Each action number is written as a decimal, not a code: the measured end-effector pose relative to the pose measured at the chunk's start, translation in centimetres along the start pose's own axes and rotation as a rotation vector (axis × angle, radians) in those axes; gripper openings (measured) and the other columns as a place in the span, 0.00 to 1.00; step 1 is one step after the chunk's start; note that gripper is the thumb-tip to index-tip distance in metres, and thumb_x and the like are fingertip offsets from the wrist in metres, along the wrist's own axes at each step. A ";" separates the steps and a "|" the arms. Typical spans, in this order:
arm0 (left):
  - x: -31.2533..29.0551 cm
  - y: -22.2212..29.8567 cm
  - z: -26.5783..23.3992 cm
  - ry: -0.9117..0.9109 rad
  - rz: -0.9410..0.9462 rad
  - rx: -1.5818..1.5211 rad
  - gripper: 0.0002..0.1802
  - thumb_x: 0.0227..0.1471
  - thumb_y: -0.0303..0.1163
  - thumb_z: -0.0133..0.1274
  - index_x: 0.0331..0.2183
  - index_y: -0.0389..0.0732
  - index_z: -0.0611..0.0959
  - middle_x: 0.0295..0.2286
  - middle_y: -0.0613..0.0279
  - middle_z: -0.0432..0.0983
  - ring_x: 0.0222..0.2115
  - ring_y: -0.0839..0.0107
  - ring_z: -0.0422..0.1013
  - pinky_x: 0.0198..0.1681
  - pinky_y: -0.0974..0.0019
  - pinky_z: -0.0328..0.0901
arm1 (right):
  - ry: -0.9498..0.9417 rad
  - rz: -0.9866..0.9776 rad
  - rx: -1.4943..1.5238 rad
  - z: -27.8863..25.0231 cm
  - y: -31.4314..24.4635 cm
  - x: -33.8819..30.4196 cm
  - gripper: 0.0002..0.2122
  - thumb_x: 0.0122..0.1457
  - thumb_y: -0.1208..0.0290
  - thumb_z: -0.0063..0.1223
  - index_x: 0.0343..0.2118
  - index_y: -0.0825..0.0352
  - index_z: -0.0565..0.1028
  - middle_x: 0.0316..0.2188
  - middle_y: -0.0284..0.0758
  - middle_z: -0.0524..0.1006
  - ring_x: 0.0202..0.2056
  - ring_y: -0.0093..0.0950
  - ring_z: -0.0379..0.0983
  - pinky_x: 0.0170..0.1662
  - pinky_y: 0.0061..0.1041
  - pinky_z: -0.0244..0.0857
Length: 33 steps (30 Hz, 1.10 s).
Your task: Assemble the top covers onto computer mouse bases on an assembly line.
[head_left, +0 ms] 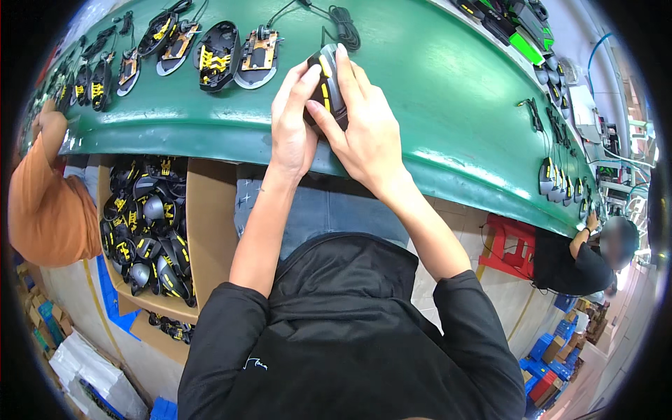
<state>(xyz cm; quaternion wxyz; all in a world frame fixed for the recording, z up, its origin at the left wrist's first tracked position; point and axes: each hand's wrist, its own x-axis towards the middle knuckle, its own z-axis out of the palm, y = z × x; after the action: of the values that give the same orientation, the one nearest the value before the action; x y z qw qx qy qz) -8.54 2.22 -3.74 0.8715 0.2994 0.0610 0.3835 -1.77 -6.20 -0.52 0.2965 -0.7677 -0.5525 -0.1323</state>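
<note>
Between my two hands is a black and grey computer mouse (329, 82) with yellow side strips, held over the near edge of the green table. My left hand (292, 119) wraps its left side, the thumb on top. My right hand (369, 122) grips the right side, fingers along the shell and thumb near the yellow strip. A coiled black cable (344, 28) lies just beyond the mouse. To the left sit an opened mouse shell (217, 56) with yellow parts inside and a mouse base with a circuit board (259, 61). The mouse's underside is hidden.
A cardboard box (212, 224) full of mouse shells stands below the table at left. More opened mice line the table's left side; several corded mice (553, 180) lie at right. A person in orange (52, 203) is at left, another in black (570, 262) near a red stool (509, 245).
</note>
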 end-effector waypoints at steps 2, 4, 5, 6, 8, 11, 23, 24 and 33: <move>-0.1 -0.1 0.1 0.002 0.017 0.041 0.19 0.60 0.36 0.49 0.49 0.35 0.73 0.43 0.60 0.73 0.44 0.74 0.69 0.49 0.68 0.63 | -0.019 -0.012 -0.065 0.0 -0.5 -0.4 0.37 0.52 0.60 0.60 0.63 0.68 0.57 0.53 0.58 0.64 0.43 0.49 0.70 0.48 0.37 0.66; -0.2 0.2 0.2 0.030 -0.005 0.124 0.20 0.55 0.33 0.57 0.46 0.35 0.74 0.40 0.60 0.74 0.40 0.75 0.71 0.45 0.71 0.66 | -0.038 -0.020 -0.123 -0.2 -1.2 -0.9 0.38 0.52 0.60 0.60 0.64 0.68 0.55 0.55 0.60 0.63 0.45 0.49 0.70 0.48 0.37 0.66; -0.3 0.2 0.3 0.031 -0.003 0.122 0.20 0.55 0.33 0.57 0.46 0.35 0.74 0.40 0.60 0.74 0.40 0.75 0.71 0.45 0.71 0.66 | -0.074 -0.019 -0.070 -0.7 -1.2 -1.1 0.39 0.53 0.61 0.60 0.64 0.68 0.54 0.56 0.61 0.61 0.46 0.50 0.69 0.50 0.38 0.65; -0.3 0.2 0.2 0.034 -0.018 0.062 0.19 0.54 0.33 0.56 0.46 0.35 0.74 0.39 0.61 0.74 0.39 0.75 0.71 0.44 0.71 0.67 | -0.106 -0.016 -0.016 -1.0 -1.1 -1.3 0.39 0.53 0.61 0.60 0.64 0.69 0.53 0.57 0.62 0.58 0.48 0.51 0.69 0.51 0.38 0.65; -0.5 0.6 -0.1 0.022 -0.091 -0.107 0.17 0.53 0.30 0.55 0.45 0.35 0.75 0.38 0.62 0.75 0.38 0.76 0.71 0.44 0.71 0.67 | -0.098 0.014 0.213 -1.9 -0.9 -1.5 0.38 0.55 0.65 0.58 0.65 0.71 0.51 0.58 0.63 0.58 0.50 0.50 0.69 0.53 0.36 0.64; -0.7 0.2 -0.5 -0.012 -0.070 -0.063 0.18 0.51 0.28 0.53 0.45 0.34 0.76 0.37 0.64 0.75 0.38 0.77 0.71 0.43 0.72 0.66 | -0.052 0.637 0.950 -2.8 -0.5 -2.3 0.35 0.54 0.71 0.62 0.63 0.73 0.56 0.49 0.51 0.74 0.47 0.31 0.74 0.52 0.28 0.67; -0.9 -0.5 -1.8 -0.224 0.006 -0.164 0.15 0.51 0.30 0.61 0.39 0.34 0.77 0.36 0.57 0.76 0.38 0.68 0.73 0.46 0.64 0.67 | 0.022 0.117 0.326 -5.8 0.0 -2.8 0.26 0.35 0.68 0.74 0.42 0.65 0.79 0.35 0.38 0.81 0.34 0.32 0.77 0.40 0.25 0.70; -0.7 -0.7 -1.7 -0.233 0.008 -0.205 0.14 0.52 0.30 0.60 0.40 0.35 0.77 0.37 0.56 0.76 0.39 0.67 0.73 0.47 0.63 0.67 | 0.008 0.084 0.304 -5.8 0.1 -3.0 0.27 0.37 0.69 0.73 0.45 0.66 0.78 0.37 0.38 0.81 0.34 0.33 0.78 0.40 0.26 0.70; -0.6 -0.8 -0.5 -0.051 -0.036 0.339 0.19 0.59 0.27 0.48 0.50 0.26 0.72 0.49 0.47 0.71 0.53 0.56 0.67 0.59 0.58 0.61 | 0.134 0.760 0.413 -8.7 7.9 -3.9 0.31 0.40 0.59 0.72 0.46 0.76 0.76 0.37 0.43 0.80 0.38 0.27 0.76 0.44 0.25 0.68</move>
<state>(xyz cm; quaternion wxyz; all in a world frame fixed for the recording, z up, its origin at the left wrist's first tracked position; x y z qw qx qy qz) -8.63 1.60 -4.62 0.8167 0.4504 0.1081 0.3442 5.22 -16.17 1.87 0.5065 -0.8309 -0.2250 0.0500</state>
